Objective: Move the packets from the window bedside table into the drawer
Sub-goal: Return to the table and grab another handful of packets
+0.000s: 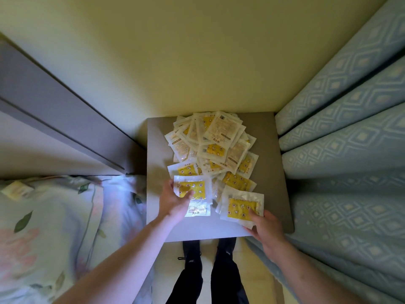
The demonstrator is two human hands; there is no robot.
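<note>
Bed: a floral quilt (43,220) is lying along the left edge, with a grey headboard (54,110) running up beside it toward the wall.
Stray packet: one pale packet (16,190) is sitting on the quilt, well apart from the table.
Left hand: the left hand (173,201) is reaching over the near left part of the table, thumb curled over the front of a yellow-printed packet (191,187) and fingers going behind it, so it is gripping that packet; more white packets are showing just beneath it.
Bedside table: the grey table top (157,150) is standing between the bed and the curtain, its back edge against the yellow wall (197,51).
Packet heap: a loose heap of packets (214,145) is covering the middle and far part of the table top, many overlapping, some showing yellow panels and some their printed backs.
Right hand: the right hand (266,230) is pinching the near corner of a small stack of packets (241,208) lying at the near right of the table, the thumb on top; the fingers underneath are hidden.
Legs: dark trousers (208,275) are showing below the table's front edge.
Curtain: a pale blue patterned curtain (350,128) is hanging in folds down the right side.
Drawer: not visible from this view.
</note>
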